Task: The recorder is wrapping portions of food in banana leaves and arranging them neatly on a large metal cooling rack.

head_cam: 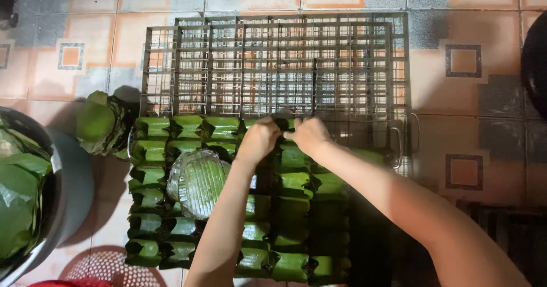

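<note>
A metal wire grid rack (273,59) lies on the tiled floor. Its near half is filled with rows of folded green leaf cups (148,176); the far cells stand open. My left hand (259,140) and my right hand (308,134) meet at the far edge of the filled rows. Both pinch the same folded leaf cup (285,125) between their fingertips, over a cell of the rack. Most of that cup is hidden by my fingers.
A clear ribbed plastic dish (196,183) rests on the leaf cups left of my left arm. A stack of folded leaves (99,121) sits beside the rack's left edge. A big metal bowl (62,190) holds leaves at far left. A pink perforated basket (108,270) is at the bottom.
</note>
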